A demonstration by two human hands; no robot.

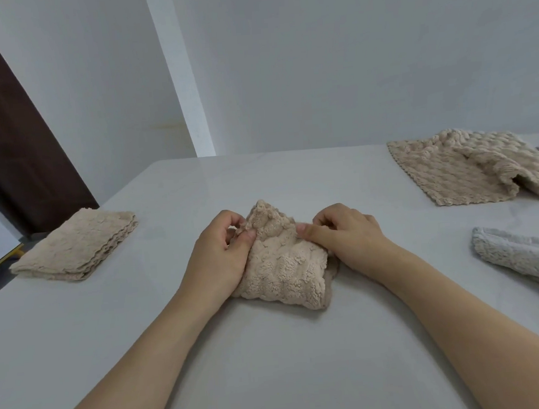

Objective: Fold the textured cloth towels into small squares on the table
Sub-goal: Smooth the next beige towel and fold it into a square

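Grey towel cut off at rt edge

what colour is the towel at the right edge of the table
Pale grey towel, seen in the head view.

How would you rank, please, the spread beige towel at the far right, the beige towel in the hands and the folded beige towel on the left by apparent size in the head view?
1. Spread beige towel, clearly largest.
2. Folded beige towel and the beige towel in the hands: too alike to rank, and nearness differs.
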